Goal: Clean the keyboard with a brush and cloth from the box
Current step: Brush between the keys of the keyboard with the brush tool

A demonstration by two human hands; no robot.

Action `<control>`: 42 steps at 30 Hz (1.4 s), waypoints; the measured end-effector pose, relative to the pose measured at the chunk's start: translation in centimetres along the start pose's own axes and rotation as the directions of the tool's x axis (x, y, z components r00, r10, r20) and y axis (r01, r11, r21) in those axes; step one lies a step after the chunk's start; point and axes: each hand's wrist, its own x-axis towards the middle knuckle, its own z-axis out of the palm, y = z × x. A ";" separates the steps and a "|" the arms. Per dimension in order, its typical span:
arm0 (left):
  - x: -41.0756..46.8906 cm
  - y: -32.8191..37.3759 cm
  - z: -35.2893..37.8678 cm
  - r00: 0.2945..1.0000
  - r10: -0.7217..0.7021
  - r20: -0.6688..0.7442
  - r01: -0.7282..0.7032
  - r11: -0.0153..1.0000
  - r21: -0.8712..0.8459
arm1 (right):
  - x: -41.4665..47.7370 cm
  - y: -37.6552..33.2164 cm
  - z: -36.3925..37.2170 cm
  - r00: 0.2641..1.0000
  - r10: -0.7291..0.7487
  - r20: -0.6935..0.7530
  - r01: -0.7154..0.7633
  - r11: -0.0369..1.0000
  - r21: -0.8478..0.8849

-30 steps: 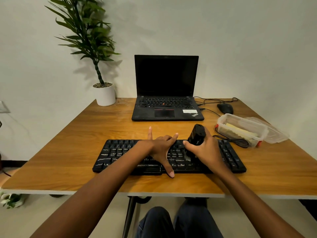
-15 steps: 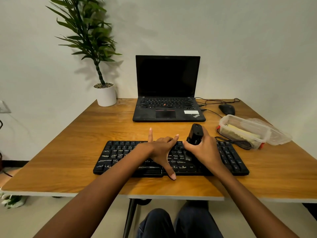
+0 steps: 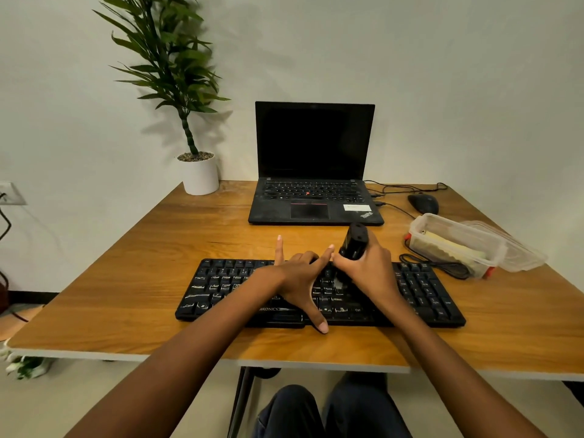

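1. Wooden desk (image 3: pixel 126 279) against a white wall, with a black keyboard (image 3: pixel 221 286) lying near its front edge.
2. Left hand (image 3: pixel 300 276) rests on the middle keys, fingers spread and holding nothing, thumb reaching the near edge.
3. Right hand (image 3: pixel 369 273) grips a black brush (image 3: pixel 354 241) tilted upright, its bristles down on the keys just beside the left hand.
4. Clear box (image 3: pixel 420 238) stands open to the right, pale yellow material (image 3: pixel 452 245) inside, its lid (image 3: pixel 521 254) beside it.
5. Behind are an open laptop (image 3: pixel 313 153), a mouse (image 3: pixel 423 203) and a potted plant (image 3: pixel 200 175).
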 end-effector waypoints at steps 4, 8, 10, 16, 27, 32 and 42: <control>0.1 -0.2 0.1 1.000 0.004 -0.006 -0.004 1.000 -0.011 | -2.0 0.2 -0.7 1.000 -0.010 -0.011 0.009 1.000 -0.013; 0.1 -0.2 0.2 1.000 0.004 -0.020 -0.004 1.000 -0.003 | -3.9 0.4 -1.5 0.989 0.091 0.115 -0.094 0.995 0.021; 0.1 -0.1 0.2 1.000 0.005 -0.016 -0.005 1.000 -0.004 | -3.1 0.1 -1.2 0.988 0.097 0.117 -0.100 0.995 0.018; -0.1 -0.1 0.2 1.000 -0.010 -0.005 0.010 1.000 -0.029 | 0.0 -0.5 1.1 0.997 0.022 -0.073 -0.024 0.999 -0.028; -0.2 -0.1 0.1 1.000 -0.018 -0.010 0.017 1.000 -0.024 | -5.1 0.0 -0.8 0.999 0.035 -0.040 -0.033 0.998 0.049; -0.3 -0.2 0.2 1.000 -0.009 -0.025 0.008 1.000 -0.025 | -4.1 -0.3 -0.5 0.997 -0.019 -0.068 0.023 0.999 0.048; -0.2 -0.4 0.5 0.999 0.002 -0.035 -0.004 0.999 -0.038 | -3.6 0.2 -0.5 0.997 0.022 0.072 -0.028 0.997 0.075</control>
